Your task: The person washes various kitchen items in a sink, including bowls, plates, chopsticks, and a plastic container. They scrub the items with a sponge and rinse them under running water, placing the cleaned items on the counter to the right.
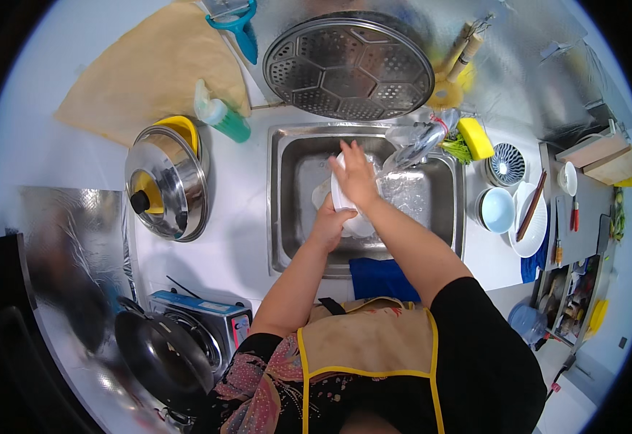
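Over the stainless steel sink [286,217], a white dish [337,196] is held tilted. My left hand [327,225] grips its lower edge, thumb on the near side. Spread fingers of my right hand [355,179] lie across the dish's face and hide much of it; the hand is slightly blurred. Below, in the basin, more white dishware [360,228] shows in part. A tap [416,149] wrapped in clear plastic reaches in from the back right, its end close to my right wrist. The basin floor on the right looks wet.
A perforated steamer tray [348,70] stands behind the sink. Left are a lidded steel pot [169,184], a green spray bottle [224,119] and a wok [161,358]. Right are a yellow sponge [475,138], bowls [497,210], and chopsticks [532,206] on an oval plate [533,233].
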The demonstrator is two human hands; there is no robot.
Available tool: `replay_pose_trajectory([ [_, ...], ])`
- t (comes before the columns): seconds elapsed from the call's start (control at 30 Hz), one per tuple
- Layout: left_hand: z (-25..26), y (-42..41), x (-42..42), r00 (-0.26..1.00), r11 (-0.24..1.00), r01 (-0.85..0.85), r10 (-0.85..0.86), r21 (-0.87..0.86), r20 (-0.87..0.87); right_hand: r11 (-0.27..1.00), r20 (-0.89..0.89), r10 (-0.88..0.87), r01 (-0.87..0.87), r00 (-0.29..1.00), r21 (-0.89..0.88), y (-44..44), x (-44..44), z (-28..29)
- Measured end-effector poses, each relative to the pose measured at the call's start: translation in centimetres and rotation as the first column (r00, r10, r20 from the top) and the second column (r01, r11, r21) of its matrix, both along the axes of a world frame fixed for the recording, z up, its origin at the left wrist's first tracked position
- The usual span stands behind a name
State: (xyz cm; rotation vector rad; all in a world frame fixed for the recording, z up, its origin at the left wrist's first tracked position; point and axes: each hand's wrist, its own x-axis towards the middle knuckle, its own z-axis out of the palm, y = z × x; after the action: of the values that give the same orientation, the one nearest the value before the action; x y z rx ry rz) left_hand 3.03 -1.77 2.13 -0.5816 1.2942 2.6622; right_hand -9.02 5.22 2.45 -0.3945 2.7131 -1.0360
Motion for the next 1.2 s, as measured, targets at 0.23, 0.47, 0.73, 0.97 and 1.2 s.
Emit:
replay_pose_trajectory([
  [0.23,1.8,-1.5,-0.1,0.980,0.959,-0.157,0.121,0.236,0.157,0.989,0.369,-0.146,0.130,0.918,0.070,5.1,-6.3,-3.3],
  [0.47,-0.8,-3.9,-2.2,0.950,0.940,-0.269,0.224,0.208,0.217,0.660,0.820,0.152,0.562,0.551,-0.500,11.8,-1.5,-0.5],
  [0.73,-0.9,-2.7,-8.2,0.967,0.513,0.155,0.096,-0.844,0.236,0.159,0.823,0.243,0.815,0.514,-0.557,12.4,3.7,0.0],
  [0.97,-1.4,5.6,-9.6,0.996,-0.168,-0.010,-0.091,-0.986,0.006,0.067,0.835,0.085,0.833,0.543,-0.549,11.1,4.5,0.0],
  [1.2,0.5,5.4,-3.1,0.838,0.054,0.008,-0.544,-0.999,-0.023,0.162,0.849,-0.013,0.839,0.528,-0.519,11.3,3.4,0.2],
])
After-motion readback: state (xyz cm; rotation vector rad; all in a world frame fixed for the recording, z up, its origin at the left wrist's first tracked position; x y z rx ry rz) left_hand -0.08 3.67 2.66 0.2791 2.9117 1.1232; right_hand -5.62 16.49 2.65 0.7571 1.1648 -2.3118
